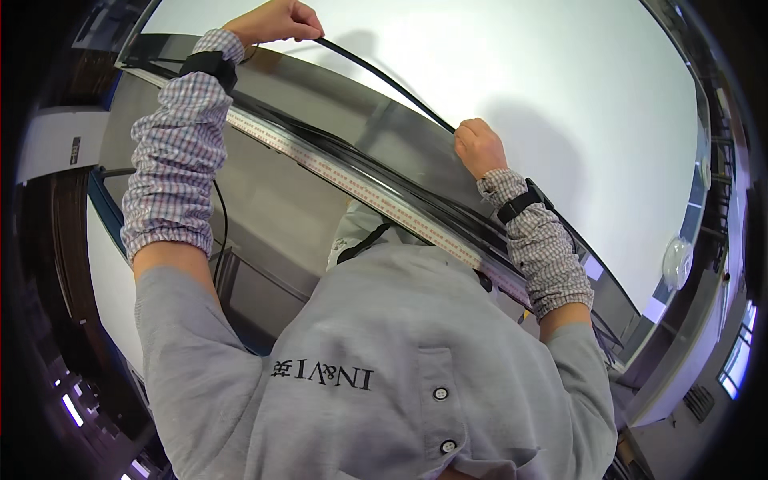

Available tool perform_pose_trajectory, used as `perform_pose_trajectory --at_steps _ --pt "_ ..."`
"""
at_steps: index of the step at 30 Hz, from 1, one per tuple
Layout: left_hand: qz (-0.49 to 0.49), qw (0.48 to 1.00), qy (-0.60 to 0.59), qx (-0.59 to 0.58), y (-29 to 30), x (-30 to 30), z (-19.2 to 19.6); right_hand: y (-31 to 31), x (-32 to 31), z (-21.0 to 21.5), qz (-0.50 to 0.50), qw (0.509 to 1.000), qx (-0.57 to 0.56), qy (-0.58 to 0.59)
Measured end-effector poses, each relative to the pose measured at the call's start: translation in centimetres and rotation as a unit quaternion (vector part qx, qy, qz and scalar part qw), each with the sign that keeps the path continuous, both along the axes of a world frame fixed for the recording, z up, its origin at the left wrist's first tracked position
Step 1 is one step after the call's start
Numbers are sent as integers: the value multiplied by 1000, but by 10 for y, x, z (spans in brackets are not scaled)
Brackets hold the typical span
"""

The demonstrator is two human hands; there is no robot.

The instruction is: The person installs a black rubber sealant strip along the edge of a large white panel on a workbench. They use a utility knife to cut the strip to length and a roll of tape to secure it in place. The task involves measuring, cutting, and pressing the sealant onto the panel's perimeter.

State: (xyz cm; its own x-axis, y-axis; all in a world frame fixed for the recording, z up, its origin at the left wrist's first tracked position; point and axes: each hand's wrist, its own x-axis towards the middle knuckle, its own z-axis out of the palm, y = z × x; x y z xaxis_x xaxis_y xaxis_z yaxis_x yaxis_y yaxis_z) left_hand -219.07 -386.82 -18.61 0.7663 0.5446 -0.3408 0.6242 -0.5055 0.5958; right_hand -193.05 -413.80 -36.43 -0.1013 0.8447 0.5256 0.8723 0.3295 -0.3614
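Observation:
A thin black strip (384, 78) is stretched between my two hands, slanting down from left to right above a large panel. My left hand (276, 22) pinches its upper end near the top of the view. At the other end, my right hand (480, 148) closes round the strip, its fingers partly hidden. The panel has a bright white sheet (544, 56) and a grey glossy border (320, 76) along its near side. Both hands cast soft shadows on the white sheet.
Several loose black strips (384, 160) lie along the panel's near edge. Beside them runs a long pale bar with reddish printed marks (344, 170). A roll of clear tape (678, 262) sits at the right edge. A black cable (222, 212) hangs beside my left arm.

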Motion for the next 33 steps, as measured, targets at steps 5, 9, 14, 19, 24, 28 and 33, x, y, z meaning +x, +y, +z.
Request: perform_pose_trajectory --at_steps 5,9,14,19,24,28,33 --pt "0 1000 10 -23 9 -5 -3 32 -26 -5 0 1000 -3 6" --pt "-13 999 -4 -36 21 -11 -15 59 -45 -9 1 1000 -1 3" --pt "-19 998 -5 -65 39 -29 -31 72 -56 -7 5 1000 -30 1" --pt "-40 997 28 56 101 -86 2 70 -54 3 6 998 -67 -1" --pt "29 985 77 154 163 -152 56 66 -56 11 -10 995 -102 -20" --pt "17 985 56 164 184 -165 65 72 -65 13 -39 995 -90 -24" --pt "56 994 43 82 191 -160 53 102 -88 11 -56 995 -82 -28"
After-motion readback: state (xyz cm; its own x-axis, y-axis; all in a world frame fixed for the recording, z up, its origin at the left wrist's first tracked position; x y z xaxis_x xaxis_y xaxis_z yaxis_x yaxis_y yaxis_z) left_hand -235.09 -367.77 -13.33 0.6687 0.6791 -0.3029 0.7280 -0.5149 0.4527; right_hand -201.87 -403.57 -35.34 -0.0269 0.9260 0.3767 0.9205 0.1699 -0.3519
